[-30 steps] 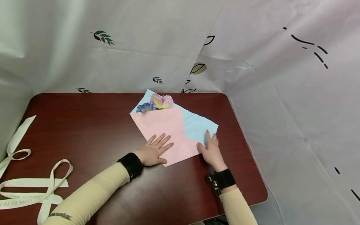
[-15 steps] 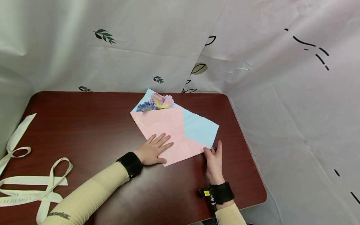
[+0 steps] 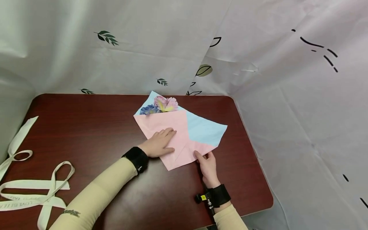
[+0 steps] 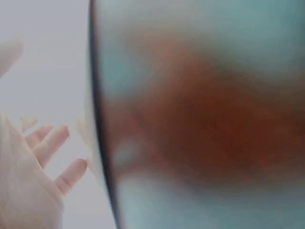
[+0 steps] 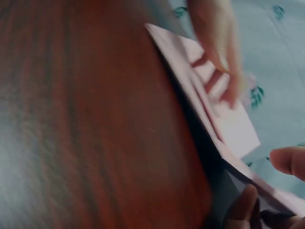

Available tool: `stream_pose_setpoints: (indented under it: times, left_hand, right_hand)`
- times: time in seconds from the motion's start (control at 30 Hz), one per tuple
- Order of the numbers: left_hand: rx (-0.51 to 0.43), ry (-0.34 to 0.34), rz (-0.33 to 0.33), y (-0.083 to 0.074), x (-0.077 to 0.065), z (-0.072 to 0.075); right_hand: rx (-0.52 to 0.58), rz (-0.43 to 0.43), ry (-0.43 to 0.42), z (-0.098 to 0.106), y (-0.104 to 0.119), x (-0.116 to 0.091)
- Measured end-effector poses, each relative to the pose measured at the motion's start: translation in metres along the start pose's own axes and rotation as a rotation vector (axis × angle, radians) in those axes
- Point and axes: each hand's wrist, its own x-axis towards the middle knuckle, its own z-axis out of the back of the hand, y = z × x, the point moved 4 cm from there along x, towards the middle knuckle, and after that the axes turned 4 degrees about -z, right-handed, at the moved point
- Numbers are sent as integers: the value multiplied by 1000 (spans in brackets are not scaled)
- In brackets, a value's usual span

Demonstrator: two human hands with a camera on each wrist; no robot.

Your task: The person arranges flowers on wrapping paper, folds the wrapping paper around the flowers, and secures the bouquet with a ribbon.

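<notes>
Blue section lies beyond the right hand; raised edge sits in its grip

1. Position. The folded pink-and-blue sheet of wrapping paper (image 3: 169, 119) lies on the dark red-brown wood-grain desk (image 3: 86, 134), forward of both hands. Its blue section (image 3: 205, 127) extends ahead of the right hand (image 3: 208, 166) and slightly to that hand's right; of the two, the right hand is nearer to it.

2. Axis. The pink panel runs obliquely, from a point in front of the left hand's wrist up to an open end ahead of the left hand. At that end sit a pink-and-yellow ruffled bloom (image 3: 166, 104) and a smaller blue ruffled bloom (image 3: 149, 110).

3. Right hand. Grasping the paper's near edge, thumb above and fingers beneath; the edge stands raised off the desk.

4. Left hand (image 3: 157, 143). Released: fingers laid over the pink panel, nothing clasped. From here I cannot tell how hard it presses.

5. Markings. Well to the left of the left hand, a looped white fabric ribbon (image 3: 31, 184) carries printing; "LOVE BE" seems legible, the remainder too faint. Beside the black right wrist strap (image 3: 219, 195) is a small yellow label (image 3: 203, 197), its marks too small to read. I see no brand on the paper.
</notes>
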Motion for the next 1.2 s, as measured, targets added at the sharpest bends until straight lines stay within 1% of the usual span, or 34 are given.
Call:
stream_pose_setpoints:
  times: [0.07,0.13,0.23,0.37,0.47,0.57,0.7,0.77,0.87,0.97,1.07,1.2]
  left_hand:
    - [-23,-14,19,2,7,2]
    - [-30,-17,43,5,14,2]
    - [-15,-37,82,7,23,1]
    - [1,-58,135,10,29,-2]
    - [30,-65,150,10,32,-2]
    - [77,-60,147,9,33,-1]
    - [113,-52,129,8,34,1]
    - [135,-66,108,7,34,3]
    - [203,-97,81,8,33,3]
    - [255,-119,77,13,32,2]
    - [247,-102,100,19,31,-1]
    - [182,-55,119,23,29,-5]
  right_hand:
    - [-57,14,-8,-7,2,-2]
    - [-86,44,-33,-15,3,-2]
    - [-112,113,-64,-26,-9,4]
    - [-162,213,-66,-39,-14,3]
    - [-237,253,-61,-46,-14,1]
    - [-312,265,-64,-52,-14,1]
    - [-400,268,-89,-57,-13,3]
    - [-456,269,-107,-58,-11,4]
    - [-526,283,-118,-60,-9,6]
    - [-582,308,-111,-61,-7,7]
    - [-622,350,-106,-62,-5,5]
    - [-675,431,-80,-64,-4,-1]
